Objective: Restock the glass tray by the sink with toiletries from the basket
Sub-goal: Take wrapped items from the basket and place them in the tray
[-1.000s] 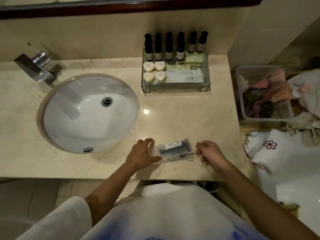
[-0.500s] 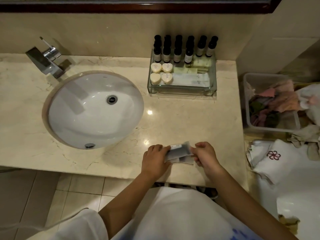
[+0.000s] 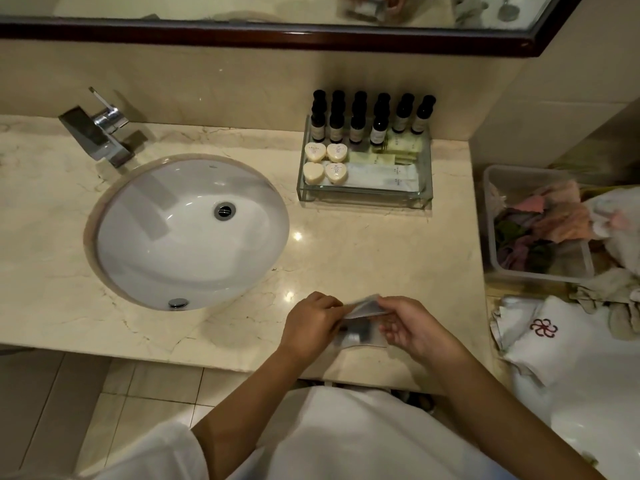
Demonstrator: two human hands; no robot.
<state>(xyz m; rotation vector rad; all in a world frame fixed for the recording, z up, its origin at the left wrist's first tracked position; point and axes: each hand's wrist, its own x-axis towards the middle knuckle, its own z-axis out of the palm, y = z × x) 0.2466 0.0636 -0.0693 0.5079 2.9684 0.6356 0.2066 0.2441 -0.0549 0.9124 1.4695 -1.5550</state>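
Holding a clear packet (image 3: 363,306) between both hands at lower centre of the head view, just above the bench (image 3: 363,251) front edge. Left hand (image 3: 311,323) curls round the packet's left end; right hand (image 3: 412,327) pinches the right end with thumb and forefinger, other fingers loosely spread. A second packet (image 3: 356,336) with something dark inside lies on the bench right under the hands, partly hidden by them.

Step, as a guess: sorting or separating packets before they go in the tray (image 3: 363,199). The tray sits upper centre-right against the wall, well apart from the hands. It already looks nearly full: bottles (image 3: 360,123) in a row at the back, four heart soaps (image 3: 325,162) front left, long sachets (image 3: 381,174) front right.

Next move calls for a reach forward over open bench and a flat drop onto the sachets or into whatever gap is left. The tray wall has to be cleared, and the upright bottles could tip if knocked.

Around: sink (image 3: 187,233) at centre left, tap (image 3: 100,133) at upper left, and a mirror (image 3: 277,32) along the top. A clear tub (image 3: 536,271) of cloths stands at right; I cannot tell if that is the basket. A towel (image 3: 543,327) with a red emblem lies below it. Nothing sits between the hands and the tray.
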